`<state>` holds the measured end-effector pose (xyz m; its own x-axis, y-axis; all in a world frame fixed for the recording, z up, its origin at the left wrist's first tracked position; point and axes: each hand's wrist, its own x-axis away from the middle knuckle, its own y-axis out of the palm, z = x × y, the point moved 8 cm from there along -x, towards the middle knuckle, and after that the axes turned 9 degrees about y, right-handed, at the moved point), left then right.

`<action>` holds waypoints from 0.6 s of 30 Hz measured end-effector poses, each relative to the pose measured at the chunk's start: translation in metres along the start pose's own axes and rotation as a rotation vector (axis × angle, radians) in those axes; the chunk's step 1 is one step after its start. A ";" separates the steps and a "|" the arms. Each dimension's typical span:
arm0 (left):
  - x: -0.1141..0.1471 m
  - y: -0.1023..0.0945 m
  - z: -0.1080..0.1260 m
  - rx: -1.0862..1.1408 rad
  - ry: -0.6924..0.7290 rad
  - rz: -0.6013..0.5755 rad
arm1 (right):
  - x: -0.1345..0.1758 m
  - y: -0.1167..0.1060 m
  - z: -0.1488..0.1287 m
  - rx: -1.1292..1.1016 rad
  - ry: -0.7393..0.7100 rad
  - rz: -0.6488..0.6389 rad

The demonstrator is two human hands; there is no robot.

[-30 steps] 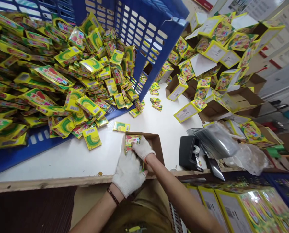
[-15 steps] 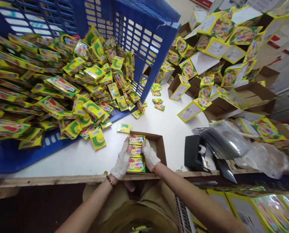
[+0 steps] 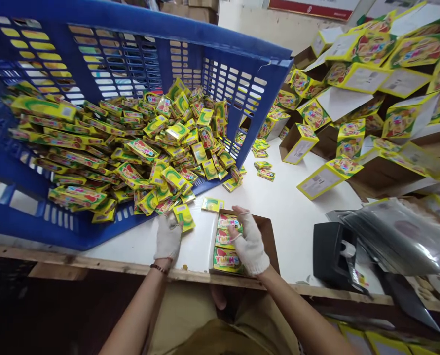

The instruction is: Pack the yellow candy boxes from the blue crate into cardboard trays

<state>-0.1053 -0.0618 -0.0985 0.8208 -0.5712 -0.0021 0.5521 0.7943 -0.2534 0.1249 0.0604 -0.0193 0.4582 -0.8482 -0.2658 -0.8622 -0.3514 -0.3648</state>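
An open brown carton [image 3: 270, 234] lies at the table's front edge, with a column of "Twins" packets [image 3: 225, 259] along its left side. My right hand [image 3: 250, 242], in a white fingerless glove, is over the carton and the packets' right side, thumb and fingers apart. My left hand [image 3: 168, 239], gloved alike, reaches to the front of the basket. Its thumb is beside a loose yellow-green packet [image 3: 183, 218], and its fingers are apart; fingertip contact is unclear. Another yellow packet [image 3: 212, 204] lies just behind the carton.
A blue plastic basket [image 3: 268, 93], tipped toward me, spills many small packets [image 3: 138, 148] onto the white table [image 3: 131, 246]. Empty printed boxes [image 3: 327, 180] pile up at right. Nearer stand a black tape dispenser [image 3: 329, 251] and clear plastic sleeves [image 3: 401, 236].
My left hand has left the packets in the carton and moved left to the loose packet by the basket. My right hand stays at the carton, its fingers more spread. The view has shifted.
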 end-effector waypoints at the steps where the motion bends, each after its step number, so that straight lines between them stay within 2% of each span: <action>1: 0.003 0.006 0.003 0.039 0.003 -0.055 | -0.002 0.013 -0.018 0.097 -0.142 -0.075; 3: 0.010 0.015 0.013 0.087 0.017 -0.179 | -0.003 0.045 -0.045 0.305 -0.391 -0.237; 5: 0.014 0.017 0.027 0.031 0.072 -0.297 | -0.003 0.077 -0.058 0.490 -0.529 -0.403; 6: 0.012 0.013 0.034 -0.032 0.112 -0.325 | -0.005 0.090 -0.060 0.555 -0.528 -0.471; 8: -0.001 -0.004 0.046 -0.175 0.194 -0.298 | -0.012 0.106 -0.057 0.603 -0.398 -0.560; 11: -0.034 -0.043 0.059 -0.445 0.357 -0.156 | -0.020 0.110 -0.049 0.526 -0.117 -0.576; 12: -0.045 -0.054 0.063 -0.628 0.455 -0.131 | -0.020 0.110 -0.047 0.495 -0.073 -0.591; 14: -0.062 -0.067 0.062 -0.961 0.616 -0.160 | -0.016 0.112 -0.048 0.478 -0.077 -0.644; 15: -0.068 -0.073 0.057 -1.057 0.679 -0.201 | -0.013 0.114 -0.050 0.490 -0.108 -0.670; 17: -0.074 -0.086 0.047 -1.096 0.727 -0.248 | -0.011 0.118 -0.053 0.522 -0.187 -0.690; 18: -0.075 -0.094 0.043 -1.075 0.728 -0.231 | -0.011 0.120 -0.055 0.529 -0.229 -0.686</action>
<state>-0.2127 -0.0849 -0.0323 0.2715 -0.9187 -0.2868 -0.0005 0.2978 -0.9546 0.0045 0.0056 -0.0113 0.9171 -0.3985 0.0113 -0.1961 -0.4755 -0.8576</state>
